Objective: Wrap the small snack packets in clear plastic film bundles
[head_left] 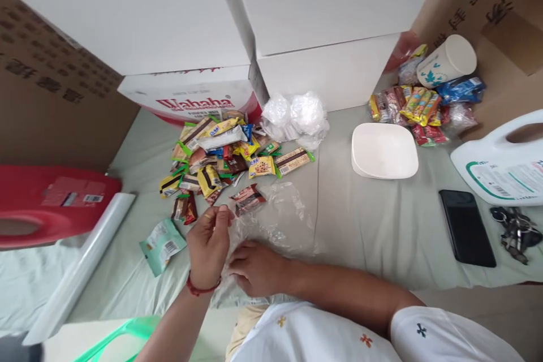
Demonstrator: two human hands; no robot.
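Note:
A clear plastic bag [292,218] lies spread on the cloth-covered table. My left hand [208,248], with a red cord on its wrist, is closed in a pinch at the bag's left edge. My right hand [261,268] lies low on the bag, its fingers curled on the film near its lower left part. A brown wrapped snack [248,199] rests at the bag's upper left, just beyond my left fingertips; whether it is inside the bag I cannot tell. Behind it is a heap of mixed wrapped snacks [207,178]. A mint-green packet [162,246] lies left of my left hand.
Crumpled clear bags [294,116] sit against white boxes [326,76]. To the right are a white plastic container [384,151], bagged snacks [419,104], a paper cup [447,61], a white jug [504,164], a phone [466,228] and keys [516,232]. At left lie a red jug [55,203] and a white roll [82,266].

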